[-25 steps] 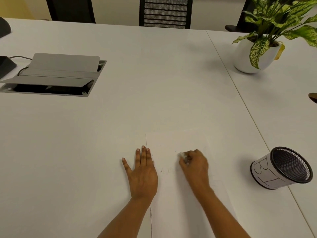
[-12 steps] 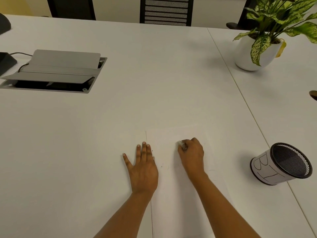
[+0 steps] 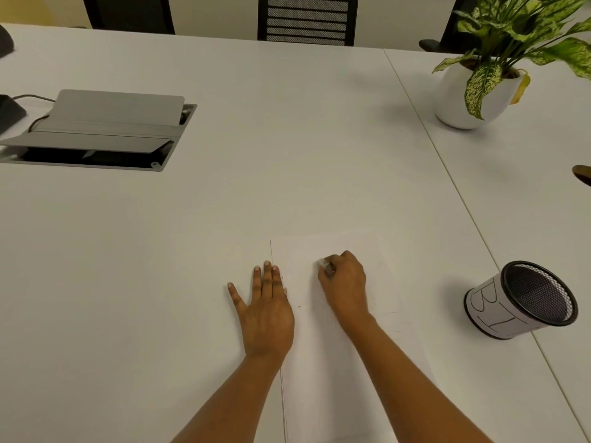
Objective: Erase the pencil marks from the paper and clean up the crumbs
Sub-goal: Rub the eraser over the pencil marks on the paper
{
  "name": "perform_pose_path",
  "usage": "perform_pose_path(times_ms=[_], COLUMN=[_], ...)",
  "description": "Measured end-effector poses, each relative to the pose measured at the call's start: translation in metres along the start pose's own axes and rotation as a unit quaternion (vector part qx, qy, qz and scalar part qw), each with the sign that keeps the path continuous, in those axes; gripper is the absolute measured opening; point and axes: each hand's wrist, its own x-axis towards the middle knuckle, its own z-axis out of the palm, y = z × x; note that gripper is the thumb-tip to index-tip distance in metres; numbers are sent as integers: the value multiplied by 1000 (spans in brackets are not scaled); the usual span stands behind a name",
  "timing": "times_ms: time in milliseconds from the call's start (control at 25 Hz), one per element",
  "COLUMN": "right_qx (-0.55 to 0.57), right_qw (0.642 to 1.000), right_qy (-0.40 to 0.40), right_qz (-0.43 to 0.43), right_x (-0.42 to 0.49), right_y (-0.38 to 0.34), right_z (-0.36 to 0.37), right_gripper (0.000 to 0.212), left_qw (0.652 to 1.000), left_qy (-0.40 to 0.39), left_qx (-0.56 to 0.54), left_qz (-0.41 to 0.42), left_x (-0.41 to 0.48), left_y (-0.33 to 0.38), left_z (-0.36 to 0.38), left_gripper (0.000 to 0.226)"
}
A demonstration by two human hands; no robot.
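The white paper (image 3: 319,378) lies flat on the white table (image 3: 287,155) just in front of the person; thin and light, it would likely skid or crease under rubbing, so it wants pinning flat near an edge. The left hand (image 3: 265,310) does that, palm down over the sheet's left edge, fingers straight, thumb spread. Slightly farther, the right hand (image 3: 343,282), knuckles up with fingers curled, pinches a small white eraser (image 3: 323,263) onto the paper's upper half.

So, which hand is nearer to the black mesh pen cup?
Right. The right hand, gripping an eraser on the paper, is left of the mesh pen cup. The left hand lies flat at the paper's left edge, farther away.
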Motion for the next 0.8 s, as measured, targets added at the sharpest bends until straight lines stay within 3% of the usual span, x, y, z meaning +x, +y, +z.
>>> perform_pose_path(times_ms=[120, 200, 280, 400, 520, 800], right_qx=[28, 26, 11, 10, 27, 25], right_qw=[995, 991, 996, 1000, 998, 994], right_qy=[-71, -87, -48, 17, 33, -58], right_qz=[-63, -96, -69, 12, 45, -94], right_x=[-31, -38, -19, 2, -7, -81], right_y=[-15, -12, -3, 14, 22, 6], right_z=[17, 19, 11, -10, -19, -1], right_gripper=[16, 16, 18, 20, 22, 15], left_qw=[999, 999, 1000, 999, 998, 999], left_qy=[-39, -20, 5, -27, -36, -42], left_qx=[29, 25, 11, -23, -37, 30], left_qz=[4, 5, -3, 13, 26, 8], left_x=[2, 4, 4, 4, 4, 1], left_y=[2, 1, 0, -2, -1, -1], left_z=[-1, 1, 4, 7, 6, 0], left_gripper=[56, 55, 51, 52, 52, 52])
